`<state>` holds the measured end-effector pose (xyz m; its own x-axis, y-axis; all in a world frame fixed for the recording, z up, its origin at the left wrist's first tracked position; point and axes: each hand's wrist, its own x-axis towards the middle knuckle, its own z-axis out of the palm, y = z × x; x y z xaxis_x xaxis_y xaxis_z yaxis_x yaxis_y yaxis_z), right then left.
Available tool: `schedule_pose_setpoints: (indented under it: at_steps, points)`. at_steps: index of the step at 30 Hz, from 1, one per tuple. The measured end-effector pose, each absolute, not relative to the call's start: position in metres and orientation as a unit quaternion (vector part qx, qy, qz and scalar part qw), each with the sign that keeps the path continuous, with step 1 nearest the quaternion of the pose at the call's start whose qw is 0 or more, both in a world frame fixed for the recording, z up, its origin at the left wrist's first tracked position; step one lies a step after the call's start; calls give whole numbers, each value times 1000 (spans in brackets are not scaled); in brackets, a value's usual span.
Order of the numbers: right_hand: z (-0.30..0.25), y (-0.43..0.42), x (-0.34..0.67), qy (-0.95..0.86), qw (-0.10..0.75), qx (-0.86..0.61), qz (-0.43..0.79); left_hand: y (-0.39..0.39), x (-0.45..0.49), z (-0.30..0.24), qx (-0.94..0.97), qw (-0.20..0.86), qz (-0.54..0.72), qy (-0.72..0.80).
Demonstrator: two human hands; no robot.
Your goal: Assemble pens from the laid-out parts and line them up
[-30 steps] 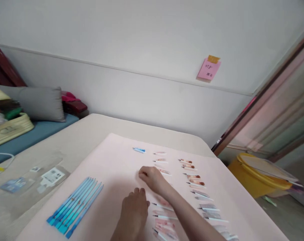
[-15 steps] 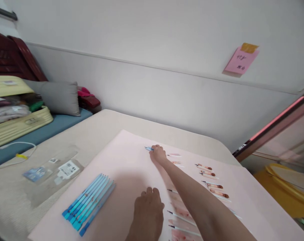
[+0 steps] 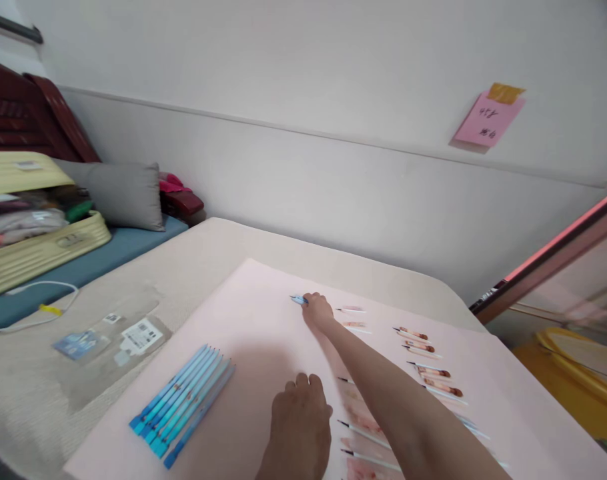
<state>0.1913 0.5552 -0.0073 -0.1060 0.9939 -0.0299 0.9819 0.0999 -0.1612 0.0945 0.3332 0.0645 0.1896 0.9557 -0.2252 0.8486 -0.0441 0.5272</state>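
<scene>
In the head view, the right hand reaches to the upper middle of the pale pink sheet, where it meets a small blue piece with a dark tip. The tip points left, clear of the fingers; the other end is hidden by them, so I cannot tell whether they pinch it or merely touch it.

The left hand is at the bottom centre, palm down, its fingers close together and bent. Its underside is out of sight, so whether it holds anything cannot be told. The blue pens lie side by side at the lower left, apart from both hands, tips toward the upper right. Right of centre run dark-tipped sticks with pinkish slips, and farther right a column of brown-ended ones.

To handle the piece well, I would grip its body behind the dark tip with light fingertip pressure, since something so slim probably rolls easily. The right forearm crosses above the rows, so it is best carried high, lest it brush them askew.
</scene>
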Motion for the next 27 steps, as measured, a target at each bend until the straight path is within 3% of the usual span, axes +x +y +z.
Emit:
schedule_pose_setpoints:
  at_steps: [12, 16, 23, 27]
  points:
    - [-11, 528, 183, -775, 63, -626, 51, 336, 86, 62, 674, 297, 165, 655]
    - [-9, 501, 183, -796, 69, -599, 52, 344, 84, 66, 592, 332, 278, 680]
    - [-4, 448, 180, -829, 80, -551, 51, 366, 57, 75, 127, 546, 646, 518]
    - [4, 429, 180, -836, 93, -541, 13, 367, 43, 63, -86, 589, 626, 503]
